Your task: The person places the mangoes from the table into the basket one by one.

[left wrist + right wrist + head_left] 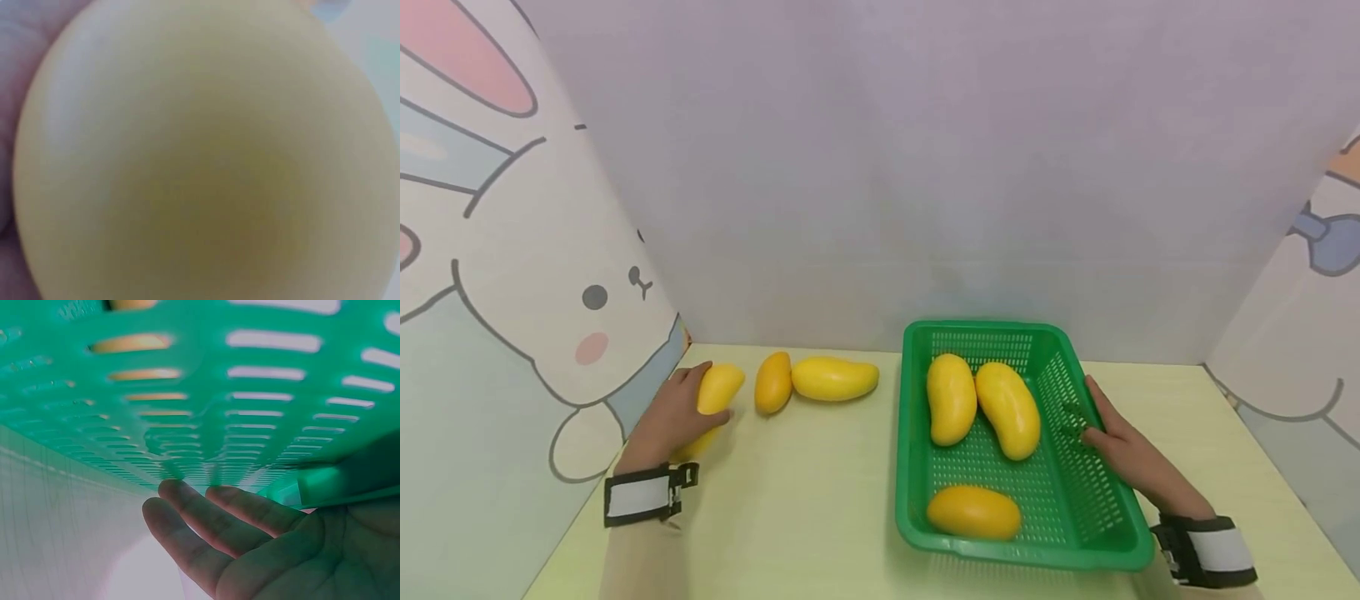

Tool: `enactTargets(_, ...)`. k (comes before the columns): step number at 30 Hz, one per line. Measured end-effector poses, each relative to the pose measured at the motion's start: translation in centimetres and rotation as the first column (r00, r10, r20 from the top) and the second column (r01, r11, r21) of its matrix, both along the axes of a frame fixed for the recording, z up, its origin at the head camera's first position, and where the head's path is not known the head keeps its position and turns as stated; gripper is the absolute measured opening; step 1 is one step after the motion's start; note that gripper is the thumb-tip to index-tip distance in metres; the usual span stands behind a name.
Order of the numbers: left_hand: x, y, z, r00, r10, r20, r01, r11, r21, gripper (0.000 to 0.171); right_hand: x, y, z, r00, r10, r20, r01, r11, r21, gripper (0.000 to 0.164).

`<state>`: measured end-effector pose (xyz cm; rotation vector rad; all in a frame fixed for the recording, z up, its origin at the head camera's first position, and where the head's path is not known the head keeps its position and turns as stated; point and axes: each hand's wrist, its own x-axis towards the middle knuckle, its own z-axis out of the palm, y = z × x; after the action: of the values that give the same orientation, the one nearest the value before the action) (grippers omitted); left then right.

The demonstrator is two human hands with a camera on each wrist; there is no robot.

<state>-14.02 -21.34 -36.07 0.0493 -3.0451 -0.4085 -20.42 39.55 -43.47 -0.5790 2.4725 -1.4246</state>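
On the left of the table, my left hand grips a yellow mango, with the thumb across it. That mango fills almost the whole left wrist view, beside part of the hand. My right hand holds the right rim of a green plastic basket, thumb inside and fingers outside. In the right wrist view, the fingers reach along the outside of the slotted basket wall. Inside the basket lie a yellow mango, another yellow mango and an orange-yellow mango.
Between the left hand and the basket, a small orange-yellow mango touches a yellow mango lying sideways. The pale yellow table ends at a plain back wall. Side panels with cartoon drawings flank it.
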Motion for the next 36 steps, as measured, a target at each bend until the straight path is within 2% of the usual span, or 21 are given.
enactTargets(7, 0.4, 1.3, 1.4, 0.988, -0.038, -0.150, 0.041, 0.999, 0.015, 0.088, 0.1, 0.0, 0.1, 1.000, 0.004, 0.001, -0.004, 1.000, 0.005, 0.078)
enactTargets(11, 0.3, 2.1, 1.8, 0.979, -0.053, -0.197, 0.059, 0.998, 0.028, 0.087, 0.1, 0.0, 0.2, 1.000, 0.005, 0.003, -0.005, 1.000, 0.005, 0.078)
enactTargets(17, 0.3, 3.2, 2.4, 0.968, -0.076, -0.239, 0.086, 0.996, 0.031, 0.086, 0.2, -0.1, 0.2, 1.000, 0.003, -0.010, -0.003, 1.000, -0.008, 0.079)
enactTargets(29, 0.5, 4.9, 2.9, 0.955, -0.114, -0.274, 0.132, 0.990, 0.047, 0.084, 0.3, -0.3, 0.2, 1.000, -0.002, -0.002, 0.002, 0.999, -0.052, 0.079)
enactTargets(36, 0.6, 5.7, 3.1, 0.944, -0.148, -0.294, 0.167, 0.985, 0.040, 0.083, 0.3, -0.2, 0.1, 1.000, 0.001, -0.012, -0.001, 1.000, -0.017, 0.078)
